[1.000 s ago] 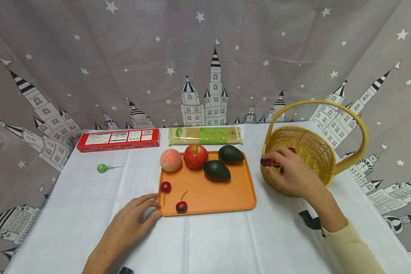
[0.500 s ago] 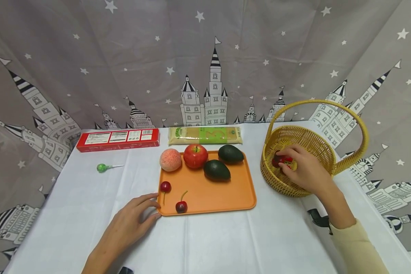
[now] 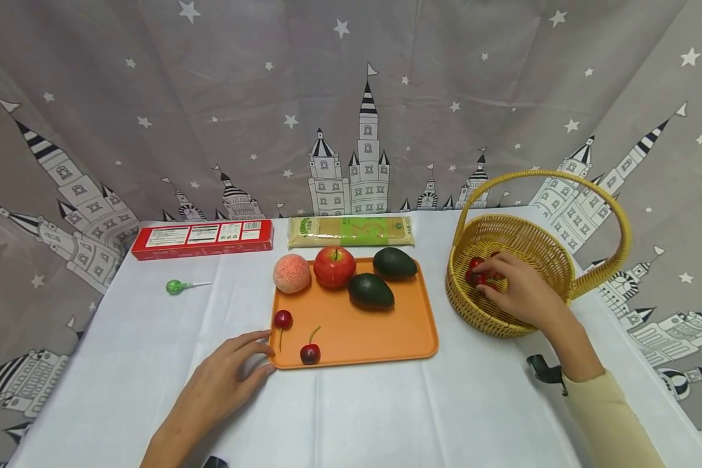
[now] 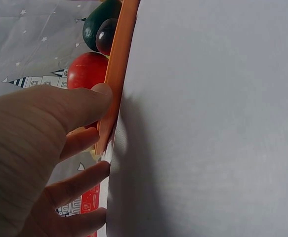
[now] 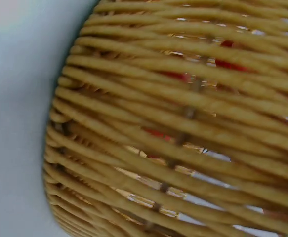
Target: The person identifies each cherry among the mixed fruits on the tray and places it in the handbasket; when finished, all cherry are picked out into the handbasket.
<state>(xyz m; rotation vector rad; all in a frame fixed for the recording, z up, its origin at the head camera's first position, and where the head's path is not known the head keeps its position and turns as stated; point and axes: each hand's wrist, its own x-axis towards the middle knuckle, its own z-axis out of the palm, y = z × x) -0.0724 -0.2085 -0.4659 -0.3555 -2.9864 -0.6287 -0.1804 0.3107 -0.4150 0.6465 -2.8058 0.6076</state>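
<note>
My left hand (image 3: 225,377) rests at the near left corner of an orange tray (image 3: 406,331), thumb and fingertips touching its rim with the fingers relaxed. In the left wrist view, the thumb lies against the tray's edge (image 4: 115,79). On the tray are a peach (image 3: 291,273), a red apple (image 3: 335,266), two avocados (image 3: 371,291) and two stemmed cherries (image 3: 310,353). Inside a wicker basket (image 3: 538,244) at the right, my right hand (image 3: 523,292) has its thumb and fingertips about a dark red cherry (image 3: 472,279), among other cherries partly hidden by the hand.
A red box (image 3: 203,240) and a yellow-green packet (image 3: 351,232) lie along the table's back. A green lollipop (image 3: 175,286) lies at the left. The basket's tall handle (image 3: 620,221) arches above its opening. Only basket weave shows in the right wrist view, with red glimpsed through gaps.
My right hand has moved from the basket's left rim rightward and down into the basket with a cherry, then stayed nearly still. The left hand and tray have not moved.
</note>
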